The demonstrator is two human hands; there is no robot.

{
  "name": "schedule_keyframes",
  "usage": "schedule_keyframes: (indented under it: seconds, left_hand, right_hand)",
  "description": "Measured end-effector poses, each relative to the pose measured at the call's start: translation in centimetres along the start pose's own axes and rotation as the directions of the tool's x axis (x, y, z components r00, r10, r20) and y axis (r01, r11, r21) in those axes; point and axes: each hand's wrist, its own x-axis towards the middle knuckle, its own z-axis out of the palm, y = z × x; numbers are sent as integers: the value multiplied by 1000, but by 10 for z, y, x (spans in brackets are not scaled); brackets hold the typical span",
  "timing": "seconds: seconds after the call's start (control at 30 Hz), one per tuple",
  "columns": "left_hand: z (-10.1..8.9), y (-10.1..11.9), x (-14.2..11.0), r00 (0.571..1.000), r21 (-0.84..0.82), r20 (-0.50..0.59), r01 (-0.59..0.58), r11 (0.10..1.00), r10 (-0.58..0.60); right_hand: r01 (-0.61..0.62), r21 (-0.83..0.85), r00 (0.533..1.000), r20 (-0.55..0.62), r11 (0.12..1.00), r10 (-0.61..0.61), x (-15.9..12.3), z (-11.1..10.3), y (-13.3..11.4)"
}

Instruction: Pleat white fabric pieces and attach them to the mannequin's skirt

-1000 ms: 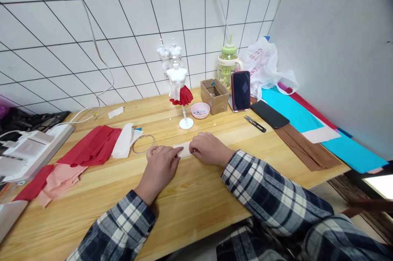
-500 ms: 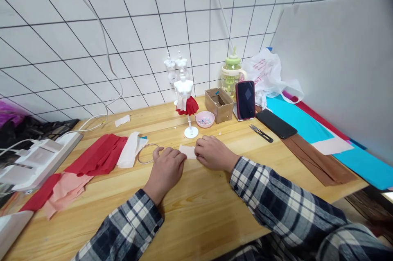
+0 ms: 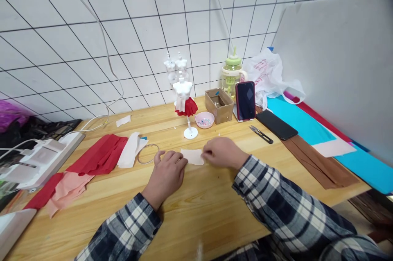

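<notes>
A small white crepe paper strip [image 3: 193, 157] lies flat on the wooden table in front of me. My left hand [image 3: 167, 173] rests at its left end, fingers close together and their tips pressing that end down. At the opposite end, my right hand [image 3: 223, 153] is curled, its thumb and fingertips at the right edge of the strip. The exact pinch is partly hidden. Just behind stands a small white dress form [image 3: 183, 89] wearing a red ruffled skirt [image 3: 189, 107] and a white piece on its front.
Left are red crepe paper [image 3: 100, 154], a white piece [image 3: 129, 150], a wire ring [image 3: 148, 154] and a power strip [image 3: 49, 166]. Behind are a pink bead bowl [image 3: 204, 120], cardboard box [image 3: 223, 111] and upright phone [image 3: 245, 101]. Thread snips [image 3: 260, 134] and a black phone [image 3: 276, 124] lie right.
My right hand has shifted right along the strip, so more of the strip shows between my hands. My left hand stays at the left end. The view has tilted up slightly.
</notes>
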Motion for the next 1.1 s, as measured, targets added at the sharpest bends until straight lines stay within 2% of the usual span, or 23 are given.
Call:
schedule_keyframes:
  seconds: [0.03,0.1,0.17,0.27,0.4,0.53,0.63,0.77,0.9,0.97,1.1]
  left_hand:
    - [-1,2,-1,1000,-3,13,-15,1000,15]
    - [-1,7,-3,999,-2,36,-23,1000,23]
    - [-1,11,-5,999,14,45,2,1000,-3]
    - [-1,18,-7,998,47,50,38,998,-41]
    - [0,22,-8,997,64,62,49,997,-53]
    - [5,21,-9,997,76,47,52,996,-55]
    - [8,21,-9,998,68,22,52,996,-54]
    - [8,20,-8,998,46,45,51,998,-53]
    - [7,20,-7,997,41,55,55,998,-57]
    - [7,21,-7,997,37,63,51,998,-53]
    - [7,22,-7,996,31,68,49,998,-51]
  right_hand:
    - [-127,-38,990,-66,991,125,-1,-3,8]
    - [-348,-94,927,-185,933,327,-4,-8,25]
    - [-450,-111,883,-207,886,422,-7,-10,38]
    - [-495,-122,865,-168,861,473,-10,-7,48]
    - [-557,-118,831,-81,822,551,-10,-3,50]
    - [-605,-68,793,-137,793,593,-12,-6,54]
    - [-682,-59,728,-149,729,670,-16,-10,61]
    - [-763,-45,645,-131,645,753,-23,-14,76]
    - [-821,-58,571,-50,568,820,-31,-15,91]
    - [-820,-77,569,-11,567,822,-34,-15,96]
    - [-800,-89,595,3,593,804,-37,-16,102]
